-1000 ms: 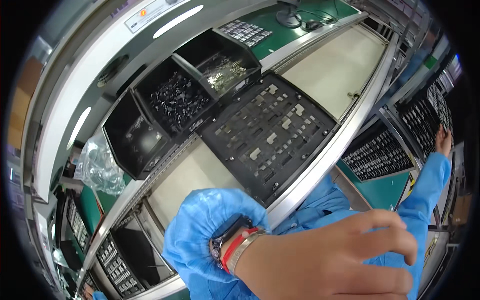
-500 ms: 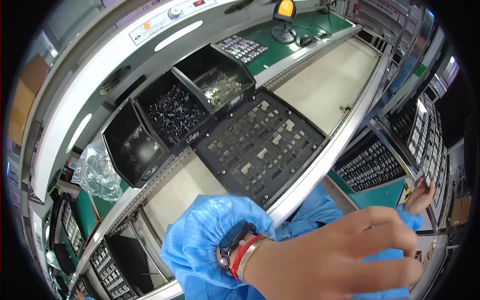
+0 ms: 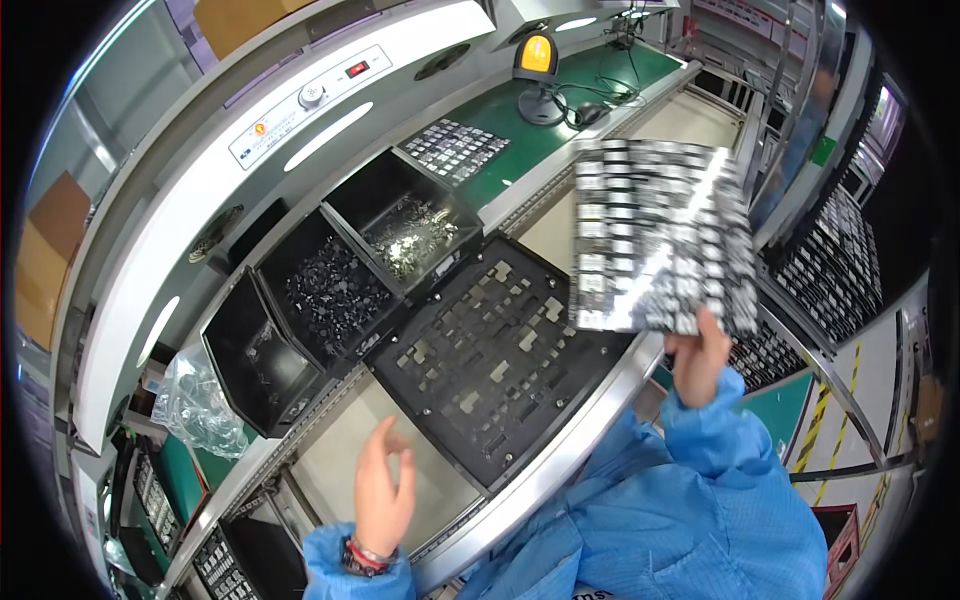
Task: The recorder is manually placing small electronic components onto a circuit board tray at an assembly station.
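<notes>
Pinched at its lower right edge, a circuit board panel [image 3: 665, 235] with rows of silver and black rectangles is held up by my right hand [image 3: 699, 357]. The panel is tilted and partly covers the far right side of a flat black fixture plate [image 3: 480, 365]. That plate has many small recesses and metallic patches, with screws along its rim. My left hand [image 3: 384, 490] is over the pale conveyor surface at the plate's left, fingers apart and holding nothing. It is slightly blurred.
Three black bins stand behind the plate: one with bright metal pieces [image 3: 415, 245], one with dark pieces [image 3: 330, 290], one with few pieces [image 3: 262, 350]. A similar panel [image 3: 455, 150] lies on the green bench near an orange-topped scanner [image 3: 538, 75]. More panels [image 3: 835, 260] stand at right.
My right hand has brought the panel from the right side toward the fixture plate. My left hand has swung back from the right to the plate's left, and the view has shifted.
</notes>
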A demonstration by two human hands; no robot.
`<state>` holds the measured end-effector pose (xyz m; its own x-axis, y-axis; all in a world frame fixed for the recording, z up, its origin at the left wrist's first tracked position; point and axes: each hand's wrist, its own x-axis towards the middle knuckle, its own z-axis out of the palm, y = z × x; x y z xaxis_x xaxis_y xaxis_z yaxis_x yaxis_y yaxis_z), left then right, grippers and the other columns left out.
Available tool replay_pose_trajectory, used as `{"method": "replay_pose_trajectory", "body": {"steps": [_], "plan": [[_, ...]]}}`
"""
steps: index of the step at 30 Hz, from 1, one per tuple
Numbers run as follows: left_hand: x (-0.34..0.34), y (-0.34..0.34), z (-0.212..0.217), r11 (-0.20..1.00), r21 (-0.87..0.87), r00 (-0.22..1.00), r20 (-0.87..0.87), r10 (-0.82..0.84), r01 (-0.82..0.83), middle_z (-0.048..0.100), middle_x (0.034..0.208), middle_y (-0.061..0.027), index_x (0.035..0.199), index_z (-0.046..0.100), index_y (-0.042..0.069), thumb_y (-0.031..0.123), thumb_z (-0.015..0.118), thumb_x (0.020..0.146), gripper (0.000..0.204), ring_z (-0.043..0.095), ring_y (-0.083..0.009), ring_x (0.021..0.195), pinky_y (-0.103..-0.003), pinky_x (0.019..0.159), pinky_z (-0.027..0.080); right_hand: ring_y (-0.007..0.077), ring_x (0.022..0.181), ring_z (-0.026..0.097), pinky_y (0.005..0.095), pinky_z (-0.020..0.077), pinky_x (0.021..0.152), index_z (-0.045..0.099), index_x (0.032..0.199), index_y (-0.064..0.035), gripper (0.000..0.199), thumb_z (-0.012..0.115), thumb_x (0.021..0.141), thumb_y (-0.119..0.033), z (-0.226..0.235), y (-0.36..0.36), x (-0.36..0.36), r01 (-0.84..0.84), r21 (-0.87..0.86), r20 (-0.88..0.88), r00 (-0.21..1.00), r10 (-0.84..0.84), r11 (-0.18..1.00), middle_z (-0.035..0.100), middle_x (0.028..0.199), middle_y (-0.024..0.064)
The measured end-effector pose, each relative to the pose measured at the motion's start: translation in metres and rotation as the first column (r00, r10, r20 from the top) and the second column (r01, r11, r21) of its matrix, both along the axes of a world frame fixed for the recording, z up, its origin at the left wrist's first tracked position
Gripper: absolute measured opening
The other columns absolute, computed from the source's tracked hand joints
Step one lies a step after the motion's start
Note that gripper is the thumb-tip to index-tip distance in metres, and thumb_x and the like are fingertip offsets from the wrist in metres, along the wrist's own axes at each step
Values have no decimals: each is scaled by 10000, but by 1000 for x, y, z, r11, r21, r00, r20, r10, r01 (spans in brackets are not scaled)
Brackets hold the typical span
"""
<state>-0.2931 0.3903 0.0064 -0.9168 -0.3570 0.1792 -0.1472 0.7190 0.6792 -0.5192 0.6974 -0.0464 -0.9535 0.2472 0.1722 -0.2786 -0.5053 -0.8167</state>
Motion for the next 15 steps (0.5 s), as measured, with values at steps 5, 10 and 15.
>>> {"method": "replay_pose_trajectory", "body": {"steps": [5,10,15], "plan": [[28,-3,-25,975,92,977,89,196,-204,621,938,-126,1387,374,1,62,512,949,464,611,-256,860,-356,808,474,157,628,549,297,405,543,592,1023,1,269,513,962,-249,16,-65,-108,-359,22,35,933,358,933,654,847,112],[24,3,-44,946,178,961,95,258,-272,640,932,-110,1451,303,5,47,503,960,533,612,-217,857,-331,815,471,153,602,550,291,427,548,584,978,7,249,481,968,-220,3,-96,-193,-428,101,38,904,427,898,640,788,121],[8,6,-39,964,109,970,31,241,-242,656,899,-97,1459,309,10,39,498,963,531,612,-188,849,-315,819,468,156,617,567,296,447,555,582,979,11,250,485,974,-219,-3,-110,-224,-451,120,41,892,450,884,646,803,124]]}}
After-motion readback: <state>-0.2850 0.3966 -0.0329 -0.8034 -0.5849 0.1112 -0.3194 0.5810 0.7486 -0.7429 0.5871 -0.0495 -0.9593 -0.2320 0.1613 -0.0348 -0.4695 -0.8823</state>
